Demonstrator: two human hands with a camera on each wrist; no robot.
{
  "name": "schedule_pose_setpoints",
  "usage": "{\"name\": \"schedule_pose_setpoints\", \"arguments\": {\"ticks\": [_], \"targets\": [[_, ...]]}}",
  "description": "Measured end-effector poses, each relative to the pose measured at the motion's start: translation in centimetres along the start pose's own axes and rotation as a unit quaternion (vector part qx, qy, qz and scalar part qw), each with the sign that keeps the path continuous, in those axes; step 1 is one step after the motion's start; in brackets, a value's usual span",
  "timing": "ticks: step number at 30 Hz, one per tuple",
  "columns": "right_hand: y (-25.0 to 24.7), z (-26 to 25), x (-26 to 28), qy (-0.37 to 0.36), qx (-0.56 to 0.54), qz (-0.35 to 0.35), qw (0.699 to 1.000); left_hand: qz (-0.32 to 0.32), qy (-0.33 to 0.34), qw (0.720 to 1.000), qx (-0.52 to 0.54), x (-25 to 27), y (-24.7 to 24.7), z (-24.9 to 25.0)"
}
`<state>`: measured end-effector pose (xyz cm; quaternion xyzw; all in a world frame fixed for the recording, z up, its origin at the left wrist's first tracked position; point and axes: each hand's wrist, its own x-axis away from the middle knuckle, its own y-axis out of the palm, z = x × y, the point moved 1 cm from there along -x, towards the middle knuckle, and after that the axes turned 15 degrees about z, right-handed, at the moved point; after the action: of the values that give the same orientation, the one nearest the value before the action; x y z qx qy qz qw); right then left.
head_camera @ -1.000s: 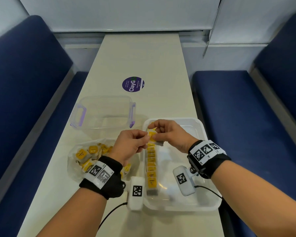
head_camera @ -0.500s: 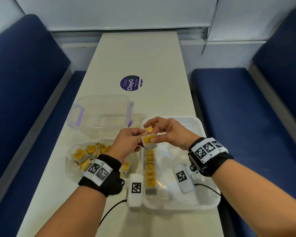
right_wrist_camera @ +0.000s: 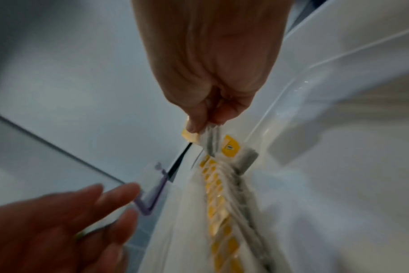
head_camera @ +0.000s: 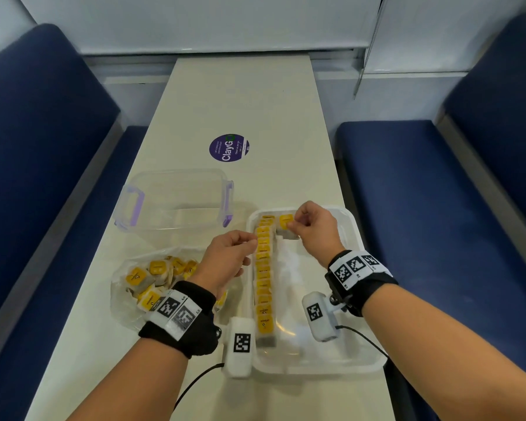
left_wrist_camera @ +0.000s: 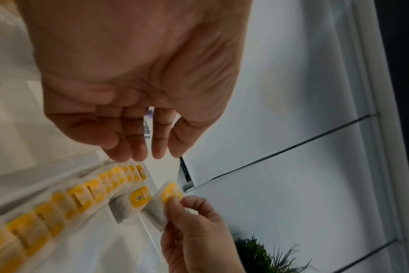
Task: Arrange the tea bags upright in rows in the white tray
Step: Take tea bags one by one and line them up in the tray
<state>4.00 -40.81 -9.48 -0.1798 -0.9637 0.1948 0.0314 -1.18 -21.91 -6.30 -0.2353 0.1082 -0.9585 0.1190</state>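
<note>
meanwhile, on the left part of the table [head_camera: 246, 95], near its left edge, a clear bag [head_camera: 125, 287] of loose tea bags [head_camera: 157, 267] is seen, with yellow tags showing through the plastic. beyond it, toward the far end, a clear box [head_camera: 176, 205] with purple clips is set, and further still a round purple sticker [head_camera: 229, 147] is stuck to the table top.

the left hand [head_camera: 225, 259] is held just over the left rim of the tray [head_camera: 374, 357], beside the row [head_camera: 263, 268]. its fingers [left_wrist_camera: 133, 147] are seen loosely curled with nothing between them, the tips hanging just above the far part of the row; whether the tags are touched cannot be told.

the tray is set at the near right part of the table, its right rim along the table's right edge. one long row of tea bags is stood upright along its left wall, from the near end to the far end, yellow tags up. just right of the row's far end, a single bag [left_wrist_camera: 138, 200] is stood by itself.

the right hand [head_camera: 315, 230] is held over the tray's far end. another bag [head_camera: 286, 224] is pinched at its top between thumb and fingertips, upright, just right of that single bag, in the far part of the tray. the right half of the tray is seen bare.
</note>
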Motion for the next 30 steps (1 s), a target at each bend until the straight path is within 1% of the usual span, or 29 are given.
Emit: {"name": "schedule_pose_setpoints", "arguments": {"ticks": [1, 3, 5, 8, 12, 20, 30], "targets": [[0.0, 0.7, -0.5, 0.009, 0.024, 0.013, 1.0, 0.003, 0.007, 1.0, -0.015, 0.0, 0.0, -0.2], [0.2, 1.8, -1.2, 0.024, 0.054, 0.015, 0.998, 0.008, 0.021, 0.998, -0.058, -0.2, 0.0, -0.7], [0.6, 2.2, -1.4, 0.031, 0.065, -0.007, 0.997, 0.009, 0.025, 0.994, -0.107, -0.3, 0.1, -1.2], [1.4, 2.2, -1.4, 0.019, 0.085, -0.038, 0.995, -0.005, 0.018, 0.988, -0.153, -0.4, 0.2, -1.7], [2.5, 2.6, -1.6, -0.004, 0.116, -0.033, 0.993, -0.009, 0.007, 0.988, -0.157, -0.4, 0.2, -1.7], [3.4, 3.0, -1.6, 0.004, 0.133, -0.021, 0.991, -0.015, 0.003, 0.987, -0.163, -0.3, 0.1, -1.5], [4.3, 3.6, -1.6, -0.008, 0.159, -0.008, 0.987, -0.021, -0.001, 0.989, -0.147, 0.2, -0.1, -1.2]]}}
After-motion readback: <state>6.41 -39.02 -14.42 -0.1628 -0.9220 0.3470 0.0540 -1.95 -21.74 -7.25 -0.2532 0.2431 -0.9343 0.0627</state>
